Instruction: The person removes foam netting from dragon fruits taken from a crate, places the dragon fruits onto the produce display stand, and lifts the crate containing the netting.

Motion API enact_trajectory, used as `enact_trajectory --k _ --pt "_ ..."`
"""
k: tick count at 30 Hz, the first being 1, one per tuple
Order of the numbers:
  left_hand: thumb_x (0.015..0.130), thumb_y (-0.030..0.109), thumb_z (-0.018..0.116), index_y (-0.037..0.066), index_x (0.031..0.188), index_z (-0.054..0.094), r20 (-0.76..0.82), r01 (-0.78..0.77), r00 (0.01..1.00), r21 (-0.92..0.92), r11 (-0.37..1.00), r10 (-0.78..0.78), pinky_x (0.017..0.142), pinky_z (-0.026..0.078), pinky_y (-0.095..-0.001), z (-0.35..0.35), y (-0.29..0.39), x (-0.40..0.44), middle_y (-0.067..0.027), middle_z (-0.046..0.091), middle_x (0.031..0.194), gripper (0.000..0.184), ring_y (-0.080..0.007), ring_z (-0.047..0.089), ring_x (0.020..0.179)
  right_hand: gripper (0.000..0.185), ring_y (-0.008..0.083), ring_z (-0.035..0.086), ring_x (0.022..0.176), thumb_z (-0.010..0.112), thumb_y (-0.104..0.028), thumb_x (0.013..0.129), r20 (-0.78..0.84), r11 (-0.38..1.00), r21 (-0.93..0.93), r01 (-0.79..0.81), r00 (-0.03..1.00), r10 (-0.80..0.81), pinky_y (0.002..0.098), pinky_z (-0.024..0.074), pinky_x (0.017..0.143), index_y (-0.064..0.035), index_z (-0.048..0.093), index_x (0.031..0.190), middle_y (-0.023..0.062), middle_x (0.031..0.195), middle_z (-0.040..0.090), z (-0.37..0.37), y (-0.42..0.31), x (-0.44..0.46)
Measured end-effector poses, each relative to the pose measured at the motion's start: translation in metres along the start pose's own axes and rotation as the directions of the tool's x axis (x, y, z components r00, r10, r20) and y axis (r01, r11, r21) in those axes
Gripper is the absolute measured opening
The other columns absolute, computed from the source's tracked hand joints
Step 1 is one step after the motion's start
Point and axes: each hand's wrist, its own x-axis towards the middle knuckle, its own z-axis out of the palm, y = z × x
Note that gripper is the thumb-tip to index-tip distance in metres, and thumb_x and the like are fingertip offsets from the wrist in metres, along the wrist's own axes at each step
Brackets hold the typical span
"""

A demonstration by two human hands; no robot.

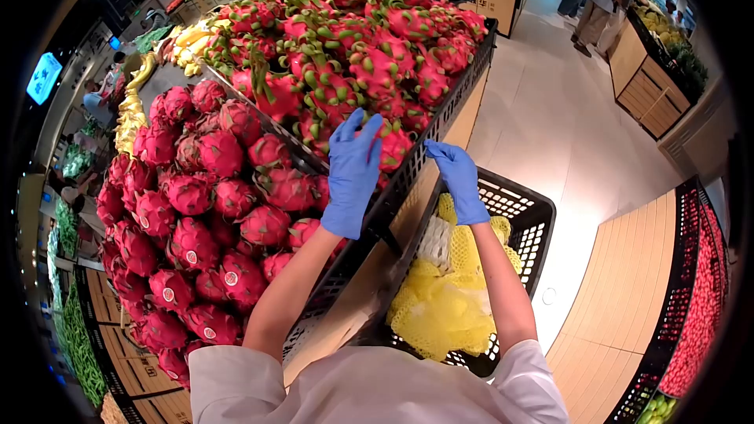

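My left hand (pixel 352 173), in a blue glove, reaches over the edge of the pile of green-tipped dragon fruit (pixel 345 39), its fingers apart and at or just above a fruit. My right hand (pixel 458 180), also gloved in blue, is over the rim of a black crate (pixel 542 208), its fingers pinched together; what they hold, if anything, is too small to make out. Yellow foam netting (pixel 448 298) lies in that crate below my right hand. Left of my left hand is a second pile of darker red dragon fruit (pixel 212 196), some with round stickers.
Yellow fruit (pixel 133 102) lies beyond the piles at the left. A wooden stand with red produce (pixel 699 290) is at the right. Several people (pixel 603 4) stand by another stand at the top right, across a pale tiled floor (pixel 534 102).
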Motion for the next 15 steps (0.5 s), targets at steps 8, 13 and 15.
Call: enact_trajectory --k 8,13,15 --pt "0.075 0.011 0.064 0.012 0.125 0.046 0.034 0.024 0.999 0.173 0.985 -0.031 0.091 0.037 -0.0383 0.031 -0.014 -0.018 -0.0162 0.039 0.129 0.053 -0.0343 0.045 0.107 0.024 0.0102 0.059 0.08 0.05 -0.012 0.085 -0.016 0.975 0.177 -0.134 0.99 0.139 0.0211 0.0434 0.075 0.0012 0.062 0.1 0.0049 0.084 0.066 -0.081 -0.012 -0.061" --pt "0.079 0.001 0.058 0.004 0.112 0.054 0.004 0.054 0.999 -0.259 0.964 -0.055 0.086 0.042 -0.0335 0.017 0.055 -0.042 -0.0152 0.054 0.112 0.034 -0.0276 0.052 0.102 0.025 0.0082 0.057 0.076 0.051 -0.017 0.084 -0.206 0.889 0.064 -0.453 0.866 0.456 0.0214 0.0404 0.075 0.0001 0.063 0.098 0.0035 0.078 0.066 -0.151 0.001 -0.14" --pt "0.079 -0.003 0.055 0.002 0.108 0.057 0.18 0.123 0.983 -0.527 0.841 -0.031 0.086 0.043 -0.0317 0.023 0.092 -0.076 -0.0121 0.059 0.102 0.029 -0.0251 0.056 0.096 0.027 0.0076 0.056 0.072 0.055 -0.022 0.085 -0.264 0.855 0.092 -0.511 0.815 0.516 0.0207 0.0409 0.071 -0.0007 0.063 0.098 0.0034 0.075 0.066 -0.159 0.004 -0.178"
